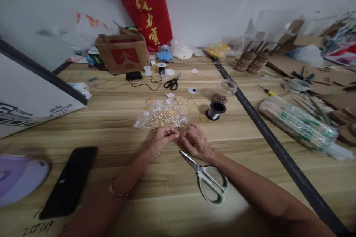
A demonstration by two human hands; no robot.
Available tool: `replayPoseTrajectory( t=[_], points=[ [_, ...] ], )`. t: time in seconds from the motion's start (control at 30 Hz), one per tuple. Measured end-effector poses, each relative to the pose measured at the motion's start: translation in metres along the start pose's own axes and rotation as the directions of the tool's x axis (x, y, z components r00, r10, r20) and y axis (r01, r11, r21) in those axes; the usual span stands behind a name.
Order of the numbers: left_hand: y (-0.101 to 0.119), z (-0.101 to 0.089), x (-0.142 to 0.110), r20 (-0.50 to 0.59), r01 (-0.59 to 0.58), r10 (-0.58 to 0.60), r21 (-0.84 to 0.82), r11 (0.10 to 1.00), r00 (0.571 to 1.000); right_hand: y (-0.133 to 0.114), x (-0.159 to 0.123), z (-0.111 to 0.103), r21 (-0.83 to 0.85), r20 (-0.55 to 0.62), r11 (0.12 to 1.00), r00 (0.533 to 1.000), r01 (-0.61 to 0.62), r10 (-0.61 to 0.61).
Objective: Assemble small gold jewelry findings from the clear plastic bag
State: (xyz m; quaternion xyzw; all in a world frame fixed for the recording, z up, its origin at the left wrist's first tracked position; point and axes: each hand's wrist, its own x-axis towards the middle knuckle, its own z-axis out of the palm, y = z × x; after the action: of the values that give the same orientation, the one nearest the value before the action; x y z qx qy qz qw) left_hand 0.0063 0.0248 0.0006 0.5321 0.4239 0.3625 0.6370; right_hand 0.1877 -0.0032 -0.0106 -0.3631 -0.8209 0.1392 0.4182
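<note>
My left hand and my right hand meet close together over the wooden table. The left thumb and fingertips are pinched together; what lies between them is too small to make out. My right fingers are curled inward at the same spot, and their tips are partly hidden. Just beyond both hands lie clear plastic bags of small gold and silver jewellery findings. White-handled scissors rest beside my right wrist, blades toward the hands. A thin gold chain and a wire spool are farther right.
A black phone lies at the left, near a purple object. Black scissors and a googly eye lie farther back. Bagged sticks are right of the dark strip. A white box stands left.
</note>
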Motion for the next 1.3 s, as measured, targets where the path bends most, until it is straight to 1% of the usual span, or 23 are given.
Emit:
replayPoseTrajectory(
  t=[0.33,0.7,0.93,1.3],
  points=[
    [-0.0017,-0.0005,0.0014,-0.009,-0.005,0.005,-0.005,1.0,1.0,0.0018,-0.0008,0.001,0.035,0.014,0.999,0.999,0.033,-0.034],
    [-0.0024,-0.0013,0.0009,0.0,-0.014,0.014,0.027,1.0,1.0,0.0014,0.0004,0.0,0.058,0.025,0.998,1.0,0.002,-0.003],
    [-0.0018,-0.001,0.0009,0.002,-0.006,0.006,0.03,1.0,1.0,0.0024,-0.0006,0.0006,0.041,0.03,0.999,0.999,-0.011,0.01],
    [-0.0006,0.0,0.0006,0.001,-0.006,0.006,0.028,1.0,1.0,0.0042,-0.0014,0.0027,0.052,0.017,0.999,1.0,-0.005,0.004]
  ],
)
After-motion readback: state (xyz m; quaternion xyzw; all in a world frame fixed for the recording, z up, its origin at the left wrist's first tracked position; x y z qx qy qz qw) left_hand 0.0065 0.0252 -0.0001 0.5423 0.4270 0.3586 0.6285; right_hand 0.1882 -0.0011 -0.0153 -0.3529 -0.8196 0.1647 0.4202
